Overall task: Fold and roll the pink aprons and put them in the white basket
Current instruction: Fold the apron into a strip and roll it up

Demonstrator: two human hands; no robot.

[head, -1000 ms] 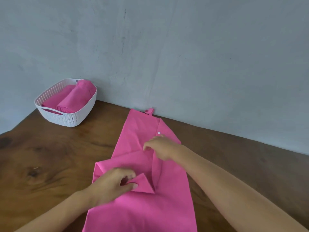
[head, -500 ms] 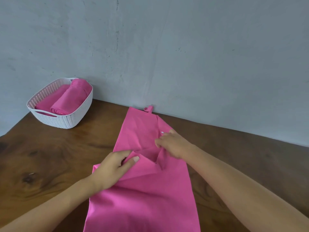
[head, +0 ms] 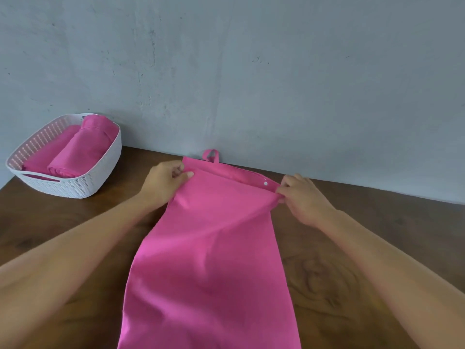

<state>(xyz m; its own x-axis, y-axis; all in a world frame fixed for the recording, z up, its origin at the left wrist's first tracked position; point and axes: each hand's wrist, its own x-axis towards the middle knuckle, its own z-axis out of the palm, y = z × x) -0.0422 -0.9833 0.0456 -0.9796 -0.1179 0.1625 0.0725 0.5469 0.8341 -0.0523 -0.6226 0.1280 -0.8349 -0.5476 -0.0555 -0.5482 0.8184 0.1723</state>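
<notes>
A: Where's the apron (head: 208,248); grip OK?
B: Lengthwise on desk (head: 75,235); your left hand (head: 163,182) & right hand (head: 302,197) each pinch a far corner; cloth looks thin, limp, light; hold corners, keep edge taut.

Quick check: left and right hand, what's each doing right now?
Left hand: pinching the pink apron at its far left corner.
Right hand: pinching its far right corner.

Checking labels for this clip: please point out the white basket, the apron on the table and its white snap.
white basket (head: 75,188), head view, on its woven front wall.
apron (head: 208,273), head view, on the middle of the cloth.
snap (head: 265,183), head view, on the white stud itself.
</notes>
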